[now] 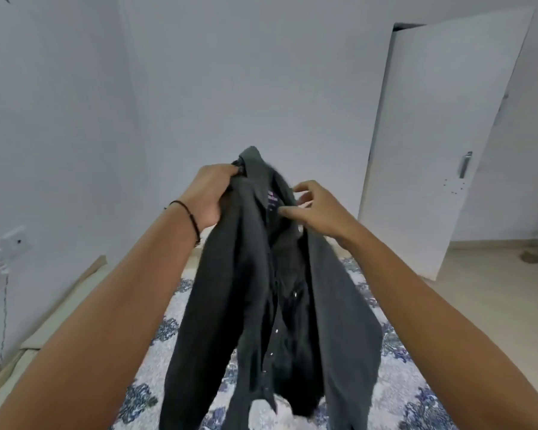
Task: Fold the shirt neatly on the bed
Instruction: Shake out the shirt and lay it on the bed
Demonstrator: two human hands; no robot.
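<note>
Dark grey button-up shirt hangs open above a floral bed; left hand grips its collar, right hand pinches the opposite side.

Soft, even, bluish light fills the room with no glare and only faint shadows, the dark shirt swallowing its own detail, while wide-angle distortion bows the door and stretches the forearms toward the slightly soft lower edges.
</note>
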